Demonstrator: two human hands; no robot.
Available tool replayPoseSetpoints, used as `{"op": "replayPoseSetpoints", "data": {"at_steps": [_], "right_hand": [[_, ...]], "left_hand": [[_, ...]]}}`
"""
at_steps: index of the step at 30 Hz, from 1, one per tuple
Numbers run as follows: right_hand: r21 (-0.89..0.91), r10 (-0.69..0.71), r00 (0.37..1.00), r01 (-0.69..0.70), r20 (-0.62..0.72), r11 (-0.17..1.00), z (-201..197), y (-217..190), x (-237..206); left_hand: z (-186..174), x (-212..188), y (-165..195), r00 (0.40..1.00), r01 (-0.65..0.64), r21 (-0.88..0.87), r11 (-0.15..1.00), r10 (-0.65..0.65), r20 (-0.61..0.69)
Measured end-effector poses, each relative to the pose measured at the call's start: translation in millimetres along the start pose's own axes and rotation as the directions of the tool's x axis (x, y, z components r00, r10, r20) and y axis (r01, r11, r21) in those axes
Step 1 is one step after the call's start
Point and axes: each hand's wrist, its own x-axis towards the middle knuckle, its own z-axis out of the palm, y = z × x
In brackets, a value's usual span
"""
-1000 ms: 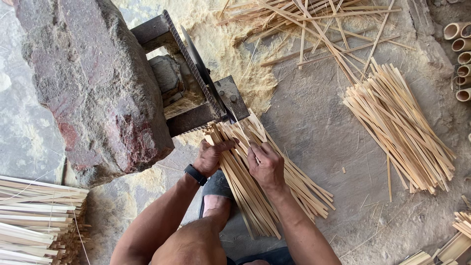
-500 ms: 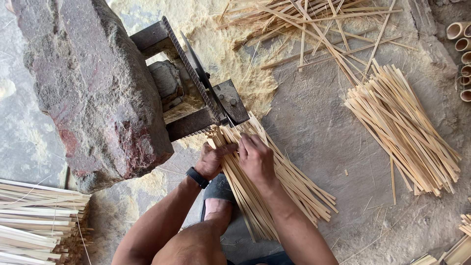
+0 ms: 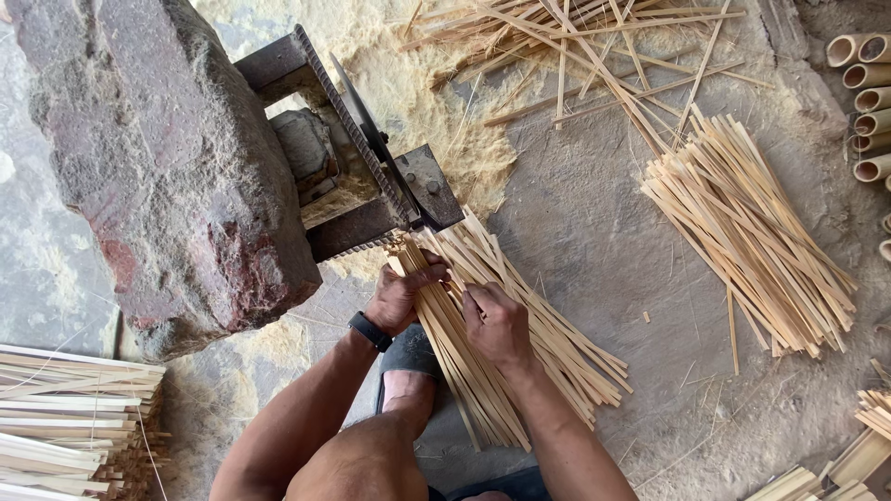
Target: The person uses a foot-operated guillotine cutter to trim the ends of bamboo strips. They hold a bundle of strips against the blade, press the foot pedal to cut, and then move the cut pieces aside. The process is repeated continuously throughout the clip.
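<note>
A bundle of thin bamboo strips (image 3: 520, 343) lies slantwise on the dusty concrete floor (image 3: 603, 223), its upper ends pushed up against the lower edge of a dark metal cutter (image 3: 371, 158), its lower ends fanning out toward the person's knee. Both hands sit on the upper half of that bundle. The left hand (image 3: 401, 295) is curled round a few strips near their top ends, fingers closed over them and the thumb across; a black band is on that wrist. The right hand (image 3: 497, 320) lies just beside it, a little lower on the bundle, fingers bent and pinching at single strips, though I cannot tell how many it actually has hold of. The two hands are close together, nearly touching. Under the forearms a foot in a grey sandal (image 3: 408, 371) rests on the floor, just beside the bundle's left side. The cutter is bolted against a big rough stone block (image 3: 167, 176) that fills the upper left. Pale sawdust (image 3: 436, 102) is heaped behind the blade. Well apart to the right lies a second, neater pile of strips (image 3: 752, 232), and beyond it, along the top edge, a loose scatter of longer slivers (image 3: 575, 37). Cut bamboo tubes (image 3: 868, 93) are stacked at the right edge, and flat slats (image 3: 65, 417) are piled in the lower left corner.
</note>
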Motion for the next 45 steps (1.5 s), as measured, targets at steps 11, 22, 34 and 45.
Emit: {"op": "replayPoseSetpoints", "data": {"at_steps": [11, 22, 34, 45], "right_hand": [[-0.072, 0.007, 0.999, -0.01, -0.037, 0.997, 24, -10, 50], [-0.013, 0.097, 0.995, -0.097, -0.009, 0.995, -3, -12, -3], [-0.095, 0.175, 0.978, -0.164, 0.117, 0.982, 25, -6, 47], [-0.011, 0.068, 0.997, -0.068, -0.027, 0.998, -8, 0, -9]], "left_hand": [[-11, 2, -3, 0.994, -0.041, 0.191, 0.981, 0.061, -0.096], [15, -5, 11, 0.999, -0.039, 0.093, 0.995, 0.036, 0.033], [-11, -6, 3, 0.998, -0.022, 0.214, 0.977, 0.033, -0.048], [10, -10, 12, 1.0, 0.026, 0.178, 0.984, -0.025, -0.01]]}}
